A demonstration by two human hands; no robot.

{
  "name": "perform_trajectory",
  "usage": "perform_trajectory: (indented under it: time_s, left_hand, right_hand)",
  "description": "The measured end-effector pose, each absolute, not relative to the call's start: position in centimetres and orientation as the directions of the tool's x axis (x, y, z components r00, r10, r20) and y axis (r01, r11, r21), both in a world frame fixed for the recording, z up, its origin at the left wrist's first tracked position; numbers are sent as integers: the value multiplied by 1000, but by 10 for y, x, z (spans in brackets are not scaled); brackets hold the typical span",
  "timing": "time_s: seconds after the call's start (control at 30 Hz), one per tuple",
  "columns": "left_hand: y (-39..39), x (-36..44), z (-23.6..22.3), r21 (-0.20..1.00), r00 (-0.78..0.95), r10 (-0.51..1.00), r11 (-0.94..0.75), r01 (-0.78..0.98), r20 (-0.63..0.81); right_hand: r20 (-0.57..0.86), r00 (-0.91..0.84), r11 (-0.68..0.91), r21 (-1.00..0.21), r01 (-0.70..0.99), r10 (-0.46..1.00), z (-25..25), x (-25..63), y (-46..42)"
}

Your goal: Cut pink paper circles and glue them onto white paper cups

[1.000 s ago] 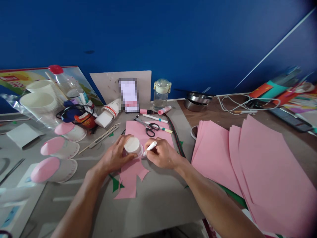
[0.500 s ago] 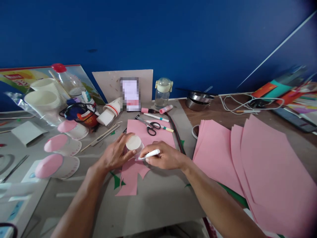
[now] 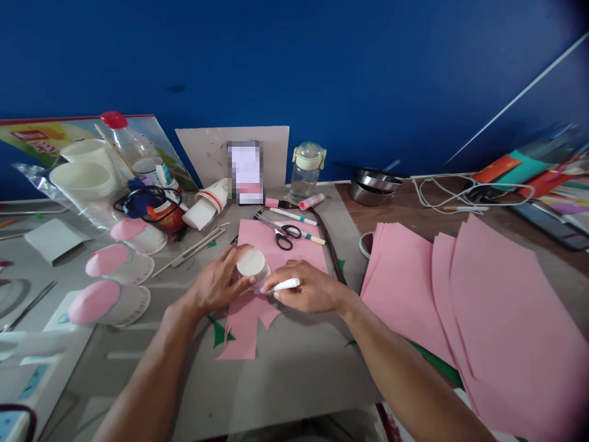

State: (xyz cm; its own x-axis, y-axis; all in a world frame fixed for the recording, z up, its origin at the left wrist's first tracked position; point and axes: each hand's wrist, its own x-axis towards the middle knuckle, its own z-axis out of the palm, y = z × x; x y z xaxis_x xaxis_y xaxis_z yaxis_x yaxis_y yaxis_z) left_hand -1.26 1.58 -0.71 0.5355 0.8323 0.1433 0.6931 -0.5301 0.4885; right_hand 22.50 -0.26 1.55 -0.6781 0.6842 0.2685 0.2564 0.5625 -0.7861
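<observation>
My left hand (image 3: 224, 279) is wrapped round a white paper cup (image 3: 251, 262), which stands upside down on a sheet of pink paper (image 3: 309, 248). Pinched in my right hand (image 3: 310, 287) is a white marker pen (image 3: 285, 285), its tip low beside the cup's rim. The exact spot the tip touches is hard to make out. Cut pink paper pieces (image 3: 243, 337) lie just in front of the cup. Behind it, black-handled scissors (image 3: 284, 236) rest on the pink sheet, along with more slim marker pens (image 3: 292, 216).
Three paper cups with pink tops (image 3: 108, 260) lie at the left. Stacked cups (image 3: 83, 178) and a bottle (image 3: 133, 141) stand behind them. A phone (image 3: 246, 173) leans at the back near a water jar (image 3: 307, 169). Pink sheets (image 3: 510, 307) are piled at the right.
The view has shifted slightly. My right hand and the marker have moved a little along the cup's rim, while my left hand keeps its hold on the cup.
</observation>
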Motion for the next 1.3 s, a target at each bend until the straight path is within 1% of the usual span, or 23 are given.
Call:
perform_trajectory:
  time_s: [0.1, 0.23, 0.33, 0.47, 0.63, 0.77, 0.87, 0.97, 1.1, 1.2, 1.3]
  left_hand:
    - [16, -12, -6, 503, 542, 828, -533, 681, 144]
    - [16, -12, -5, 517, 551, 820, -544, 661, 157]
    - [15, -11, -5, 513, 545, 823, -542, 666, 161]
    - [15, -11, -5, 513, 550, 821, -542, 665, 155]
    - [15, -11, -5, 496, 549, 815, -560, 664, 184]
    - [15, -10, -5, 493, 551, 817, -555, 670, 171]
    - [15, -11, -5, 489, 554, 814, -561, 668, 177]
    - [15, -10, -5, 494, 546, 820, -551, 673, 171]
    - [14, -10, -3, 513, 539, 827, -536, 670, 161]
    - [14, -10, -3, 529, 531, 834, -521, 669, 149]
    - [14, -11, -4, 539, 529, 837, -513, 668, 141]
  right_hand:
    - [315, -713, 632, -740, 228, 626, 14, 220, -5]
    - [258, -780, 678, -684, 269, 570, 15, 215, -8]
    - [211, -818, 736, -591, 329, 535, 16, 210, -11]
    - [177, -850, 802, -469, 370, 495, 14, 203, -17]
    - [165, -856, 848, -317, 424, 490, 8, 194, -23]
    - [178, -850, 857, -256, 447, 497, 6, 190, -26]
    - [162, -852, 854, -266, 447, 497, 9, 191, -27]
    - [129, -856, 840, -311, 444, 500, 16, 194, -27]
    - [115, -850, 796, -434, 423, 515, 26, 204, -23]
    - [112, -814, 720, -546, 429, 569, 28, 214, -17]
    - [155, -764, 664, -620, 418, 627, 24, 225, -8]
